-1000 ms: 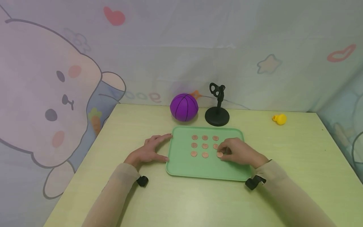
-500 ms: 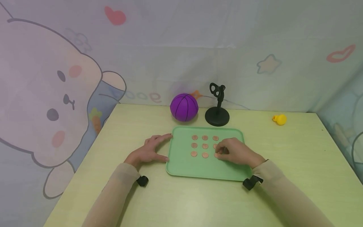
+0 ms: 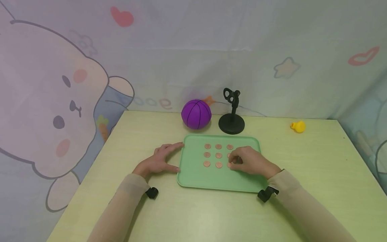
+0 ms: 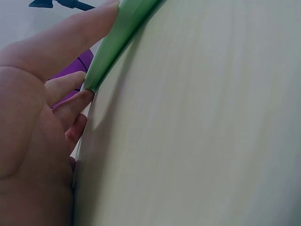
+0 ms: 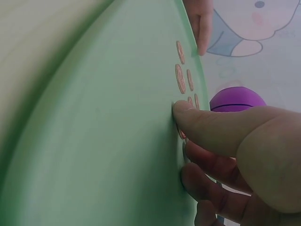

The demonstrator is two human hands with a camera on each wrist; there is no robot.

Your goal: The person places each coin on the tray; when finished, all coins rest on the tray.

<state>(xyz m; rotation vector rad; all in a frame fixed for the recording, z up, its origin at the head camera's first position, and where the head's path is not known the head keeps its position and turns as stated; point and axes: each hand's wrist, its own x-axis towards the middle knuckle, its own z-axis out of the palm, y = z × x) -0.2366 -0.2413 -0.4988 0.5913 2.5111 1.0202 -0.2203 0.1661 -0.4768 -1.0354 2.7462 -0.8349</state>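
Copper-coloured coins [image 3: 218, 155] lie flat in three neat rows on a light green tray [image 3: 193, 178]. My right hand [image 3: 252, 161] reaches in from the right and pinches the coin [image 3: 229, 165] at the near right corner of the grid. In the right wrist view the thumb [image 5: 211, 125] covers most of that coin, whose lower edge peeks out below. The right end of the middle row is partly hidden by the fingers. My left hand [image 3: 155, 163], thumb and index spread wide, touches the tray's left rim; the left wrist view shows its fingertips against the green edge.
Behind the tray stand a purple ball [image 3: 196, 114] with black lines and a black stand [image 3: 231, 123] on a round base. A small yellow toy [image 3: 298, 126] lies at the table's back right. A printed cloth [image 3: 181, 50] hangs behind the table [image 3: 193, 215].
My right hand has slid the coin a little to the left, bringing it into line with the near row. The left hand and the tray have stayed still.
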